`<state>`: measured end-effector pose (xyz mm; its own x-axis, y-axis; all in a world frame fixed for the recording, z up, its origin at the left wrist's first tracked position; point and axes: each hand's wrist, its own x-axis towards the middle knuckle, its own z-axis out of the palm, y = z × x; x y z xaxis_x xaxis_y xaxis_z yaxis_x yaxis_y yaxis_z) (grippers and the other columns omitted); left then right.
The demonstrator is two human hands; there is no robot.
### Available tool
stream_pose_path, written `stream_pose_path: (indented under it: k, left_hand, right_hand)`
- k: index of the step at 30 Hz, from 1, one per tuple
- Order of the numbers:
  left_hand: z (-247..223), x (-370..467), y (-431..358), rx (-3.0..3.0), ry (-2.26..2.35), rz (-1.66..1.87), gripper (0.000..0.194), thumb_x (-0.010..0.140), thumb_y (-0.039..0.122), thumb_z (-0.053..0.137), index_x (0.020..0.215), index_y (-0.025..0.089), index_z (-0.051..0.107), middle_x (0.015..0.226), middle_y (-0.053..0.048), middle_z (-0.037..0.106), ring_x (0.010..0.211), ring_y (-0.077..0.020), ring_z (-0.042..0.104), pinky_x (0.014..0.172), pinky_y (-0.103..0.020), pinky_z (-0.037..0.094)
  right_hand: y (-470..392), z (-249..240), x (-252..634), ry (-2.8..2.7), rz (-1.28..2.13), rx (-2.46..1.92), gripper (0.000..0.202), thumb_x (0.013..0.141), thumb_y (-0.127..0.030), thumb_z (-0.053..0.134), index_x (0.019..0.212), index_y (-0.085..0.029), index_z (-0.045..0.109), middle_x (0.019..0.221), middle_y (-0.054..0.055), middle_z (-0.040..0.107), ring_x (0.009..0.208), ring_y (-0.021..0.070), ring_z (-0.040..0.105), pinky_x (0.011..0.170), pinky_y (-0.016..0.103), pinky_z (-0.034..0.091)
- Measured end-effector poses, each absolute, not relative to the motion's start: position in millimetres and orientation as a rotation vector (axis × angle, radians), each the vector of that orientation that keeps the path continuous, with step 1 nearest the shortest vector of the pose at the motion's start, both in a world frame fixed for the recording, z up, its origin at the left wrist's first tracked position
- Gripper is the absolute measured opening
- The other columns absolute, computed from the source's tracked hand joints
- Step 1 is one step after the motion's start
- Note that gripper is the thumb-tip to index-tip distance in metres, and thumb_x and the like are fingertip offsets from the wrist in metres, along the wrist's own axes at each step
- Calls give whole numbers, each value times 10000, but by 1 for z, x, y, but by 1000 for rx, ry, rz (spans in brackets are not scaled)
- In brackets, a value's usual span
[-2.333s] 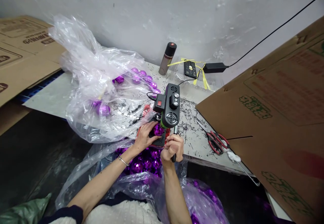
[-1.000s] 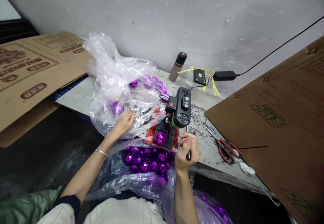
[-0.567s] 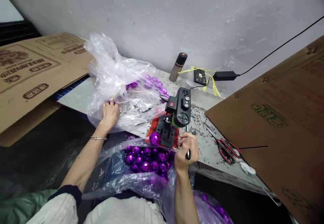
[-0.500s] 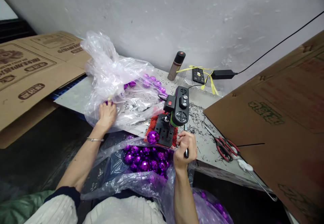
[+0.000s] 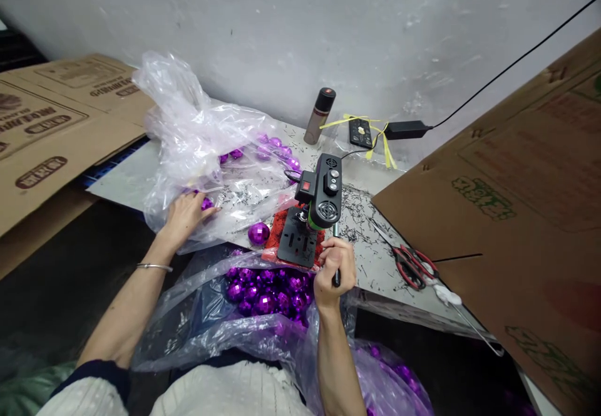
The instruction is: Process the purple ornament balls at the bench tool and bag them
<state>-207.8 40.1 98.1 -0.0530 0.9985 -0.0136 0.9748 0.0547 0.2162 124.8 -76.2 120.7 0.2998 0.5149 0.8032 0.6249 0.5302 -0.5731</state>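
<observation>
My left hand reaches into the clear plastic bag on the left, its thumb apart and its fingertips partly hidden, beside a purple faceted ball. My right hand is wrapped round a black-tipped metal lever on the right of the small black machine. That machine stands on a black slotted plate over a red pad. A loose purple ball lies left of the plate. Below the table edge, an open bag holds several purple balls.
Behind the machine stand a spray can and a black power adapter with a cord. Red-handled scissors lie at the right beside a large cardboard box. Flattened cardboard is at the left. Black shreds litter the table.
The loose purple ball has moved left, off the black plate. My left hand has shifted slightly left and its thumb has spread. My right hand stays on the lever. The view has shifted slightly.
</observation>
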Motion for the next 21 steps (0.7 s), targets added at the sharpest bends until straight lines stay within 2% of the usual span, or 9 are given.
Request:
stream_pose_path:
  k: [5, 8, 9, 11, 13, 15, 17, 19, 21]
  left_hand:
    - [88, -197, 40, 1637, 1946, 976, 489, 832, 624, 750, 1087, 208, 748, 1025, -93, 791, 1017, -317, 746, 930, -411, 592]
    - [84, -190, 38, 1203, 1750, 1274, 587, 814, 722, 729, 1053, 186, 712, 1028, -96, 778, 989, -273, 736, 868, -381, 631]
    - [84, -188, 36, 1058, 1674, 1315, 602, 830, 746, 710, 1049, 186, 694, 1035, -106, 775, 989, -271, 736, 833, -378, 645]
    - [85, -185, 26, 830, 1533, 1314, 621, 895, 794, 628, 1063, 198, 668, 1056, -132, 775, 997, -286, 744, 762, -393, 665]
    - [88, -182, 11, 697, 1416, 1255, 656, 962, 829, 505, 1094, 207, 666, 1093, -157, 785, 1035, -315, 760, 739, -425, 681]
    - [91, -178, -9, 607, 1330, 1214, 679, 1004, 823, 429, 1128, 206, 682, 1137, -164, 798, 1104, -333, 770, 768, -441, 695]
    - [93, -172, -29, 506, 1276, 1210, 668, 1022, 799, 434, 1159, 203, 703, 1163, -154, 810, 1171, -333, 770, 796, -427, 704]
    - [95, -165, -48, 422, 1234, 1206, 658, 1030, 785, 440, 1175, 207, 717, 1181, -146, 818, 1210, -322, 767, 790, -391, 707]
    - [97, -157, -66, 348, 1208, 1211, 640, 1028, 776, 464, 1176, 213, 731, 1191, -140, 824, 1226, -301, 766, 754, -336, 701]
  right_hand:
    - [-76, 116, 127, -1351, -88, -1091, 317, 1075, -194, 469, 780, -228, 582, 744, -5, 621, 804, 180, 714, 719, 335, 564]
    - [-73, 115, 124, -1303, -65, -1055, 95, 1062, -269, 578, 1014, -226, 648, 991, 45, 724, 862, 177, 742, 761, 345, 616]
    - [-72, 115, 121, -1259, -49, -1040, 123, 1051, -298, 619, 1151, -232, 645, 1130, 77, 730, 838, 165, 740, 739, 338, 625]
    - [-74, 114, 115, -1138, -2, -1030, 384, 1039, -335, 654, 1404, -260, 560, 1326, 129, 679, 762, 137, 722, 642, 307, 617]
    - [-80, 110, 106, -1034, 36, -1049, 485, 1056, -309, 621, 1520, -286, 479, 1243, 105, 692, 673, 117, 683, 535, 262, 574]
    - [-89, 105, 96, -1102, 35, -1080, 407, 1077, -226, 548, 1479, -287, 522, 991, 26, 696, 612, 111, 654, 488, 220, 542]
    - [-97, 97, 82, -1320, 7, -1104, 299, 1072, -182, 533, 1344, -275, 616, 876, -1, 687, 643, 126, 694, 535, 211, 582]
    - [-98, 90, 65, -1493, -33, -1124, 202, 1045, -235, 620, 1238, -249, 678, 972, 58, 754, 848, 209, 791, 681, 280, 673]
    - [-94, 84, 44, -1685, -132, -1164, 206, 1025, -285, 668, 1207, -196, 702, 1192, 171, 777, 1072, 323, 807, 855, 403, 714]
